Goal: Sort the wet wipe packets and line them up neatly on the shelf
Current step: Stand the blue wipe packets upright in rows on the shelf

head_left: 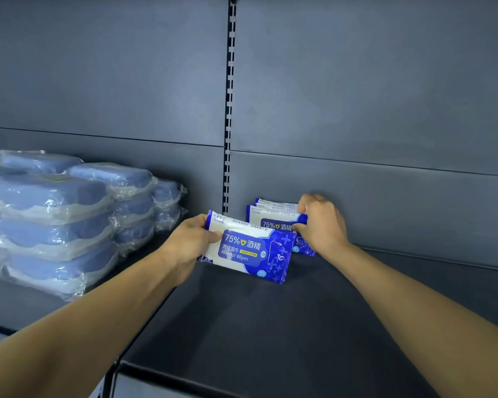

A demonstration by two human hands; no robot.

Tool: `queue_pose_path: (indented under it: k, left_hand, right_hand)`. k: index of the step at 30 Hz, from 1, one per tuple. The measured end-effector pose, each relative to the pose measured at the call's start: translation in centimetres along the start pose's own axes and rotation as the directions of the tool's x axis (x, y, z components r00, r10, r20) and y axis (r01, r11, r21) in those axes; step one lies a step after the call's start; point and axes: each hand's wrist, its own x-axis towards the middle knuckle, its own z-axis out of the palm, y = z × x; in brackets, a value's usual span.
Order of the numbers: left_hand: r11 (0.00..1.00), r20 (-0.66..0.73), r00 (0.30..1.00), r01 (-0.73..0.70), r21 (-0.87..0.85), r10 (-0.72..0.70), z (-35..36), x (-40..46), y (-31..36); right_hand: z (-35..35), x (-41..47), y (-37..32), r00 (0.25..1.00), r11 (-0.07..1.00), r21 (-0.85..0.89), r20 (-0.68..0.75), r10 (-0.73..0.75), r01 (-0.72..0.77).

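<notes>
Several stacks of blue plastic-wrapped packs [55,214] sit at the far left on the neighbouring shelf section, left of the slotted upright [229,110] in the dark back panel. Just right of that upright, the left hand [190,242] pinches the left end of a blue-and-white alcohol wipe packet [250,248], thumb on its printed face, holding it tilted over the dark shelf [270,326]. Behind and slightly right, the right hand [319,222] curls its fingers round a row of matching packets [273,216] standing on edge near the back panel.
</notes>
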Motion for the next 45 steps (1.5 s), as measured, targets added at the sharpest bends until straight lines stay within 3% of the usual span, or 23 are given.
queue_pose_path:
  k: [5,11,19,26,31,36,45]
  left_hand:
    - [0.998,0.005,1.000,0.003,0.067,-0.004,1.5,1.5,-0.5]
    - [0.960,-0.037,0.996,-0.063,0.272,0.076,4.4,4.6,-0.8]
    - [0.741,-0.013,0.977,-0.152,0.654,0.213,6.2,6.8,-0.4]
    - [0.724,-0.029,0.964,-0.180,0.666,0.266,6.6,6.5,-1.0]
    - [0.694,0.062,0.974,-0.198,0.692,0.216,6.7,6.0,-1.6]
    - [0.592,0.078,0.949,-0.254,0.764,0.307,7.0,6.2,-1.3]
    - [0.542,0.121,0.943,-0.280,0.792,0.311,6.9,6.1,-1.6]
  right_hand:
    - [-0.1,0.0,0.8,1.000,1.000,0.016,0.004,0.012,-0.012]
    - [0.2,0.6,2.7,1.000,0.960,0.281,-0.015,0.023,-0.018]
    - [-0.6,0.4,4.6,0.994,0.889,0.446,0.070,0.080,-0.103]
    - [-0.5,-1.5,4.4,0.953,0.954,0.238,0.283,0.110,-0.181]
    - [0.8,-1.6,4.1,0.965,0.967,0.171,0.213,0.153,-0.191]
    - [1.2,-1.3,3.8,0.979,0.971,0.171,0.149,0.142,-0.167]
    - [1.2,-1.9,3.9,0.964,0.960,0.173,0.188,0.188,-0.221]
